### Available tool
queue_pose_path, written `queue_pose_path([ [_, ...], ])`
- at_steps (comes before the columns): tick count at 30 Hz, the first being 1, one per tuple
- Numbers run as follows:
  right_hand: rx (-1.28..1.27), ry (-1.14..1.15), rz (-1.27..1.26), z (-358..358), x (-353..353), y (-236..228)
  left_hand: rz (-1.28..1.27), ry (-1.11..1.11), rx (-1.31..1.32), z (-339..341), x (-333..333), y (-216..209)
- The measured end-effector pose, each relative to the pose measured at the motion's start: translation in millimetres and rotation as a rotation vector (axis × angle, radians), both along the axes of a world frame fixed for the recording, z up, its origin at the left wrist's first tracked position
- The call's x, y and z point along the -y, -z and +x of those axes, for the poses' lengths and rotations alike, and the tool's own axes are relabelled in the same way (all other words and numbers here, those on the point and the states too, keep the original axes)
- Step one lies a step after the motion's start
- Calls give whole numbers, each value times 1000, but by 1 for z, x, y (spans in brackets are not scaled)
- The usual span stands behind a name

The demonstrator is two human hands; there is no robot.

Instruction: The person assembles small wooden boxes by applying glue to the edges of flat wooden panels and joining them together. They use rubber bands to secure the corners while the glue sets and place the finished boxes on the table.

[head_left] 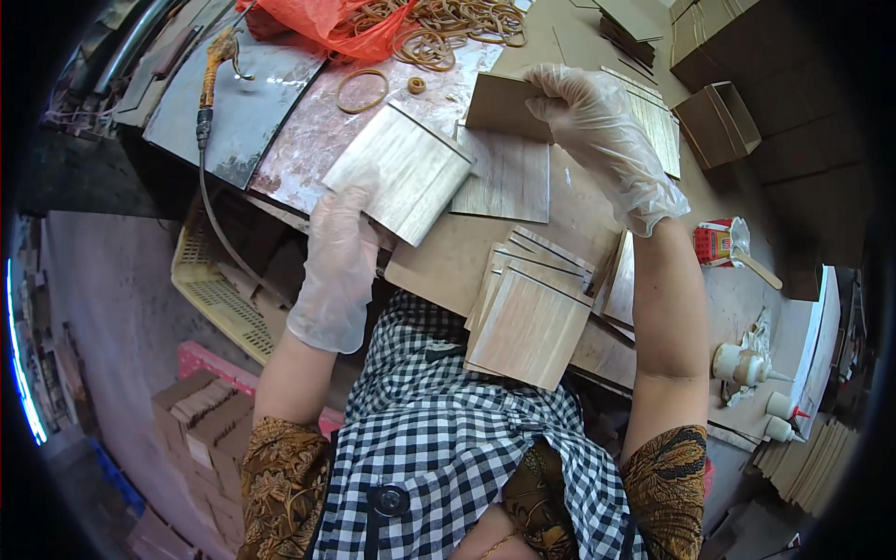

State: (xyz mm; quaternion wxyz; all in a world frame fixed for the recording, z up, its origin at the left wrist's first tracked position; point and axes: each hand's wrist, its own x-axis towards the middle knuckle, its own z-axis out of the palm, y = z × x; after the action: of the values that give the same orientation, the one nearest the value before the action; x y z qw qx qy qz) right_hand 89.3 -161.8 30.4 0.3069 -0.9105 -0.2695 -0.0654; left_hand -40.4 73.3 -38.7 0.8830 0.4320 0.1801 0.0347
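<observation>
Two hands [338, 247] [597, 121], two held panels [401, 173] [507, 107], three bottles [742, 364] [783, 405] [779, 429], one crate [224, 310]

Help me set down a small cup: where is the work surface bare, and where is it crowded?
Bare: the brown board between the panel in the left hand and the fanned panel stack; also the grey sheet right of the hose handle.
Crowded: the far edge, with rubber bands and a red bag, and the right side around the white bottles.

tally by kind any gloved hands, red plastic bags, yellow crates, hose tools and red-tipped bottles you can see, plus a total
Gloved hands (left hand, right hand): 2
Red plastic bag: 1
Yellow crate: 1
Hose tool: 1
Red-tipped bottle: 1
Total: 6
</observation>
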Motion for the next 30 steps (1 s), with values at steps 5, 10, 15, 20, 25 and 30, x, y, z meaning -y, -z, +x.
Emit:
queue_pose_path([
  [5,86,-23,-33,-2,-6,0,8,-139,107,-2,-2,7],
  [10,104,3,-13,1,-7,2,-32,-200,149,-4,9,12],
  [15,-129,36,253,2,-8,1,-54,-259,129,-3,26,11],
  [20,-20,9,83,0,-13,-5,-88,-249,155,-4,23,12],
  [25,38,-22,-7,1,-16,1,-68,-253,159,-2,24,14],
  [30,45,-12,-13,3,-17,2,-54,-245,170,-3,23,17],
])
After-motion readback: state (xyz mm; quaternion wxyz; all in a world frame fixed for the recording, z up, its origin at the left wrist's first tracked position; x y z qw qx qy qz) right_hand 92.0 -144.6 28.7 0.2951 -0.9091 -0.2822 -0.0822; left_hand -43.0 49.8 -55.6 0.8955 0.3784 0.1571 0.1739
